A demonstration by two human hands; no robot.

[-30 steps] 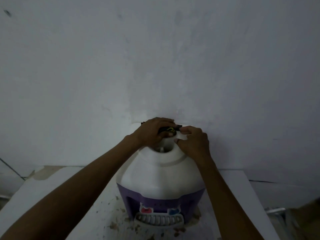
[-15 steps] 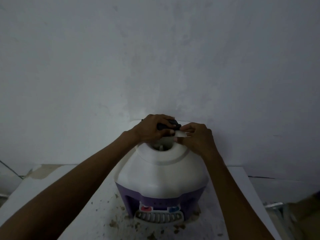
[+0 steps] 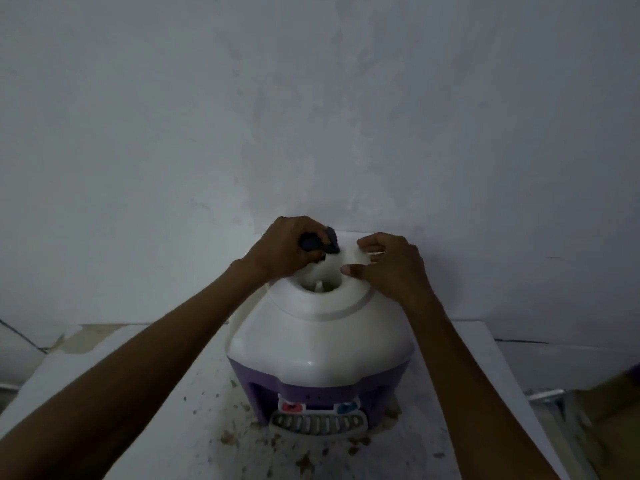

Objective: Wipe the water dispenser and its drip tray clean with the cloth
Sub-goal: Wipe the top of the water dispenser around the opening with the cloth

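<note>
Nearest me, the drip tray is not yet wiped. Farther, on the water dispenser top, my hands have moved apart: my left hand grips the dark cloth at the opening's far left rim, my right hand pinches the right rim.

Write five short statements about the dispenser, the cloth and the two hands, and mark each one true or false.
1. The left hand grips a dark cloth. True.
2. The right hand holds the cloth. False: it holds the rim of the water dispenser at the top opening.
3. The cloth is on the drip tray. False: it is up at the top opening.
4. The dispenser's lower body is purple. True.
5. A bottle sits on the dispenser. False: the opening is bare.
</note>
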